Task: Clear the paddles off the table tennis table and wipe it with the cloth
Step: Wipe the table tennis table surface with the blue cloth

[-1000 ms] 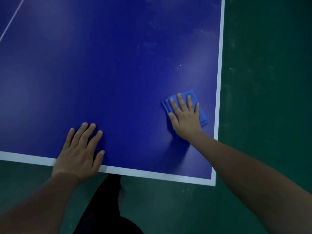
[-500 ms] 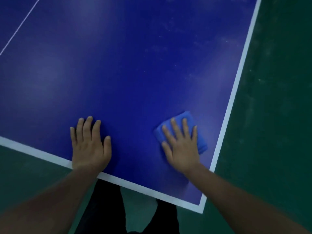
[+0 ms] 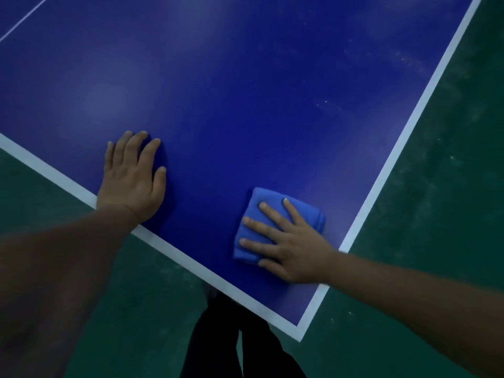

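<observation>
With no paddles in sight, the right hand point(image 3: 296, 248) presses flat-fingered on the folded cloth point(image 3: 275, 225) near the table point(image 3: 245, 91) corner; the left hand point(image 3: 132, 175) rests flat beside it. Dusty streaks farther along suggest wiping is unfinished.

hands: 2 point(image 3: 132, 175) point(image 3: 293, 245) | cloth: 1 point(image 3: 272, 203) | table: 1 point(image 3: 245, 105)

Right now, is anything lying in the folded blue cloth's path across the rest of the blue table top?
Nothing visible does. The right hand presses flat on the folded blue cloth near the corner; the left hand rests flat beside it. The blue table tennis table ahead shows only faint dusty marks, no paddles.
</observation>
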Demonstrator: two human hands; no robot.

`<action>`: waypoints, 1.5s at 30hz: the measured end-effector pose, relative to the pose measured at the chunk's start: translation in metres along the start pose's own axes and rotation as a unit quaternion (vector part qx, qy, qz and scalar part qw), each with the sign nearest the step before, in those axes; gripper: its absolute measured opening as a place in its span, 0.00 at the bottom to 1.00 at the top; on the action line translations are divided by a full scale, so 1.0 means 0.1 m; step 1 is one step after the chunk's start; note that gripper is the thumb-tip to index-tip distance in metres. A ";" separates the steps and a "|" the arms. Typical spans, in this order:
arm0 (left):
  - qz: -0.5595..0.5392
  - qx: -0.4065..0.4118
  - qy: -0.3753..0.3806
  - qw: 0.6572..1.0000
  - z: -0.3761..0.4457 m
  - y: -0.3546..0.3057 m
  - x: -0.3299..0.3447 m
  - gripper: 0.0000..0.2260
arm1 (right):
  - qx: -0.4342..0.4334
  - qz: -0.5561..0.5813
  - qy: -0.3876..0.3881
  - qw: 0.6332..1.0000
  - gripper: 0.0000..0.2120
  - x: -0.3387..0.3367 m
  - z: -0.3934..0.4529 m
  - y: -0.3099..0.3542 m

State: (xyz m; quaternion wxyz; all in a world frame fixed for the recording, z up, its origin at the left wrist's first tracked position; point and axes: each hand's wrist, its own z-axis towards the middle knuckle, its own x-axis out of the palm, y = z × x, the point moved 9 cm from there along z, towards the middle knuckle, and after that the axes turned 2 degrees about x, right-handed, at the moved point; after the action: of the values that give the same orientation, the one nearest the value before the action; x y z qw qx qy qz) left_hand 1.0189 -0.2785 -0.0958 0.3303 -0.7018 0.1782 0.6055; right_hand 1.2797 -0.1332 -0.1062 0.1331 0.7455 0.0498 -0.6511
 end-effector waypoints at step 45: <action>-0.030 -0.209 0.001 0.978 -0.04 -0.34 0.16 0.33 | 0.604 0.053 -0.065 0.792 0.28 -0.50 1.04 -3.03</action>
State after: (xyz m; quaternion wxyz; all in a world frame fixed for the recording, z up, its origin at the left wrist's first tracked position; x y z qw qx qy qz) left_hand 1.0472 -0.2542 -0.1028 0.1944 -0.7610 0.0271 0.6184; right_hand 1.0981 0.1351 -0.1095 -0.3071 0.6316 -0.4023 -0.5874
